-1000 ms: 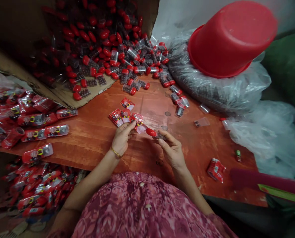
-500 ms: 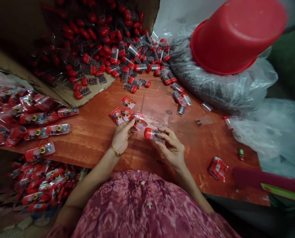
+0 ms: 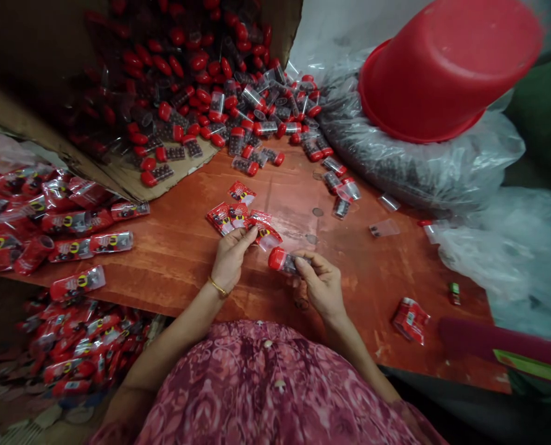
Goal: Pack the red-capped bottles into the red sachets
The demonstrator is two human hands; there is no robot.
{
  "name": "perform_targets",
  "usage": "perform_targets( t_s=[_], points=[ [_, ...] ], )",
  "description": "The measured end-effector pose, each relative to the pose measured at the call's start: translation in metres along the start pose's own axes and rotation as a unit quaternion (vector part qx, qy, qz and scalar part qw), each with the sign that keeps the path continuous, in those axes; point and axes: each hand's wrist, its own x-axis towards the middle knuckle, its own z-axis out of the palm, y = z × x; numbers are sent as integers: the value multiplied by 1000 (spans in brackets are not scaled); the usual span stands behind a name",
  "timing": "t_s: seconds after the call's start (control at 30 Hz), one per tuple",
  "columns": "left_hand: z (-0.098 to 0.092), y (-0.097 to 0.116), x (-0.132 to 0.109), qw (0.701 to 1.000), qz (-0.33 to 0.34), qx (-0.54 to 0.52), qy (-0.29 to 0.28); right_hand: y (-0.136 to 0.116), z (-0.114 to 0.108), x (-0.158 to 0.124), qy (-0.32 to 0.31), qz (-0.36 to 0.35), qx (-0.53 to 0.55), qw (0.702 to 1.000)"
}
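Watching from afar through the head camera, I see a person's two bare hands meeting over a reddish-brown bench (image 3: pixel 177 272) at the middle of the frame. At centre, the left hand (image 3: pixel 229 262), with a gold-coloured bracelet (image 3: pixel 219 287) at its wrist, pinches the edge of a red printed wrapper (image 3: pixel 268 235) between thumb and forefinger. Just right of centre, the right hand (image 3: pixel 324 284) has its thumb and fingers closed around a clear tube (image 3: pixel 284 262) with dark contents. The tube's rounded red cap points left, just below the pinched wrapper.

Several flat red wrappers (image 3: pixel 220 217) lie on the bench just above and left of the left hand. At the upper left, a cardboard box (image 3: pixel 282 28) lies open, and a heap of red-capped tubes (image 3: pixel 201 93) spills from it towards the top centre. At the left edge I see tubes in red wrappers (image 3: pixel 68 221), with a second pile (image 3: pixel 78 346) below the bench at the lower left.

At the upper right, a red bucket (image 3: pixel 451 68) stands upside down on a full clear bag (image 3: pixel 409 170). Crumpled clear plastic (image 3: pixel 493 266) lies below it, and a crumpled red packet (image 3: pixel 410 320) rests at the lower right. A pink patterned garment (image 3: pixel 256 395) fills the bottom centre.
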Motion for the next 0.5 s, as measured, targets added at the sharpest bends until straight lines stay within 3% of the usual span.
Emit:
perform_targets(
  t_s=[0.33,0.5],
  points=[
    [-7,-3,-2,988,86,123,-41,3,3,7,19,20,6,1000],
    [1,-1,-6,989,92,88,-73,6,11,7,15,17,21,1000]
  ],
)
